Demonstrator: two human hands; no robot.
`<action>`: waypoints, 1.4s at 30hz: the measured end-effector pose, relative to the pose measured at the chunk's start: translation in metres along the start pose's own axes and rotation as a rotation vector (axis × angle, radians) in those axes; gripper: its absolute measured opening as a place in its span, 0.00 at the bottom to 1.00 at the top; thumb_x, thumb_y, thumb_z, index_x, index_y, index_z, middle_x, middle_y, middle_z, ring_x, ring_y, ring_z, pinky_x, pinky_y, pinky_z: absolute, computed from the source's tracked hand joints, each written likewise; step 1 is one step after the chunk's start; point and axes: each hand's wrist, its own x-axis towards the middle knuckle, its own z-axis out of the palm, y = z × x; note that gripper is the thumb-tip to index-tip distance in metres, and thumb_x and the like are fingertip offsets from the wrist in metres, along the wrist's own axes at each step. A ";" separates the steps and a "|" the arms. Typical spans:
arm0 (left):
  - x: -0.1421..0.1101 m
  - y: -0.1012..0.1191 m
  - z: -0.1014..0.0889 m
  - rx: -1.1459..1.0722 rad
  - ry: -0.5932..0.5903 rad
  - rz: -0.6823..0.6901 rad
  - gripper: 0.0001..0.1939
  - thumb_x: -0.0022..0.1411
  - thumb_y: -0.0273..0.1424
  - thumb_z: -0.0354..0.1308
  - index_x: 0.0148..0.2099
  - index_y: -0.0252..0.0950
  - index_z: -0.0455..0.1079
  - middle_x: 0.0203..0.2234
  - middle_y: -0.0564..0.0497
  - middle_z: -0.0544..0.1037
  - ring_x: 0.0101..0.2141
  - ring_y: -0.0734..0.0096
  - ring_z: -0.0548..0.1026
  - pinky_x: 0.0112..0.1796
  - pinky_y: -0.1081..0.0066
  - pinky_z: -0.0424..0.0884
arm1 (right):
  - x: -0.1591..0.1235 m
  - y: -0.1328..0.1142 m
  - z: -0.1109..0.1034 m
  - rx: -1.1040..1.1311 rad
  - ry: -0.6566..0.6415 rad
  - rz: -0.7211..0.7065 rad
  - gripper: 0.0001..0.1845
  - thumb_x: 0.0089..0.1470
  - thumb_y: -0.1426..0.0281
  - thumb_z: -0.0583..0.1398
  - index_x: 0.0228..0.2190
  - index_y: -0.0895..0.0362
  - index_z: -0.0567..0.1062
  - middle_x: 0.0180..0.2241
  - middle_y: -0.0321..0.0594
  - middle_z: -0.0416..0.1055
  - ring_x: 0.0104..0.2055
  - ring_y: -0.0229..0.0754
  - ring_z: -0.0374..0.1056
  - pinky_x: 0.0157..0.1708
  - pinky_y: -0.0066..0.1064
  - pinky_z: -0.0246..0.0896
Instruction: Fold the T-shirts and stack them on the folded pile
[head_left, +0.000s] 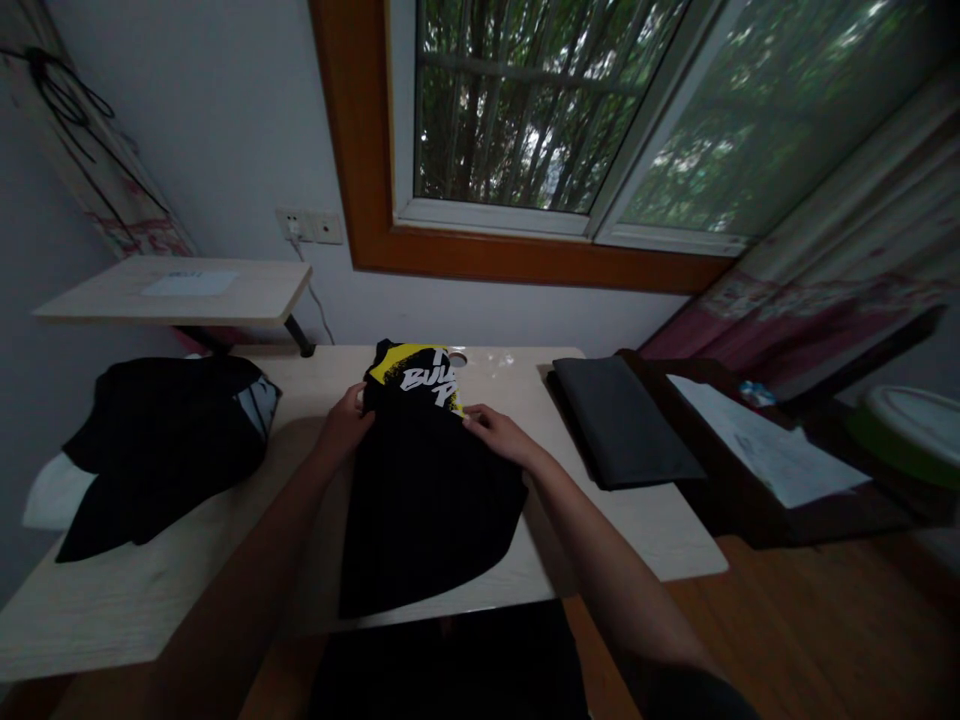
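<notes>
Holding black printed T-shirt (431,500) with left hand (348,424) and right hand (499,433) on wood-grain desk (637,530), near black folder (626,420).

A pale wall (225,120) frames a sliding window (661,110) in orange-brown wooden trim (525,258), with leafy greenery (495,140) outside. A floral curtain (847,220) with a pink hem hangs at the right. The light-toned counter (664,530) carries a raised shelf (262,290) at its left. Brown wood-look floor (795,590) shows lower right. Light is dim; the far-right corner seems too dark to make out well.
</notes>
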 end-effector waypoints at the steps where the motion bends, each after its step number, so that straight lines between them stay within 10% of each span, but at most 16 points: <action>1: -0.012 0.002 -0.003 0.016 -0.032 0.018 0.37 0.59 0.33 0.57 0.70 0.37 0.57 0.43 0.47 0.80 0.37 0.63 0.79 0.43 0.66 0.73 | -0.012 0.001 -0.004 0.020 -0.021 -0.003 0.20 0.63 0.57 0.61 0.54 0.51 0.75 0.47 0.42 0.80 0.48 0.46 0.76 0.52 0.41 0.68; 10: -0.113 0.002 -0.028 0.002 -0.311 -0.018 0.47 0.57 0.40 0.60 0.75 0.40 0.47 0.31 0.54 0.77 0.33 0.61 0.78 0.36 0.66 0.70 | -0.091 0.010 -0.027 0.321 -0.027 0.015 0.25 0.53 0.60 0.67 0.52 0.51 0.74 0.52 0.42 0.77 0.54 0.50 0.73 0.56 0.44 0.67; 20: -0.148 -0.017 -0.046 -0.250 -0.396 -0.041 0.40 0.59 0.39 0.60 0.71 0.40 0.54 0.33 0.54 0.75 0.34 0.63 0.76 0.38 0.64 0.72 | -0.116 -0.010 -0.034 0.444 0.387 0.014 0.26 0.54 0.57 0.65 0.53 0.50 0.73 0.41 0.39 0.70 0.39 0.43 0.68 0.38 0.33 0.67; 27: -0.166 -0.006 -0.033 0.079 -0.168 0.231 0.17 0.63 0.35 0.57 0.53 0.40 0.76 0.42 0.46 0.74 0.44 0.58 0.74 0.49 0.56 0.70 | -0.119 -0.034 -0.031 0.349 0.469 -0.097 0.26 0.59 0.59 0.63 0.57 0.49 0.70 0.49 0.41 0.67 0.41 0.41 0.65 0.39 0.32 0.65; 33: -0.197 0.025 -0.009 0.164 -0.489 0.597 0.15 0.64 0.35 0.62 0.53 0.45 0.75 0.47 0.48 0.75 0.48 0.62 0.73 0.57 0.55 0.66 | -0.120 -0.033 -0.027 0.283 0.535 -0.087 0.27 0.60 0.59 0.61 0.59 0.50 0.68 0.51 0.44 0.66 0.48 0.45 0.64 0.40 0.32 0.66; 42: -0.211 0.041 -0.005 0.240 -0.683 0.629 0.08 0.61 0.23 0.55 0.40 0.40 0.72 0.39 0.51 0.74 0.39 0.69 0.74 0.40 0.70 0.68 | -0.123 -0.034 -0.035 0.305 0.593 -0.116 0.27 0.60 0.59 0.61 0.60 0.49 0.67 0.46 0.41 0.65 0.38 0.40 0.64 0.34 0.30 0.65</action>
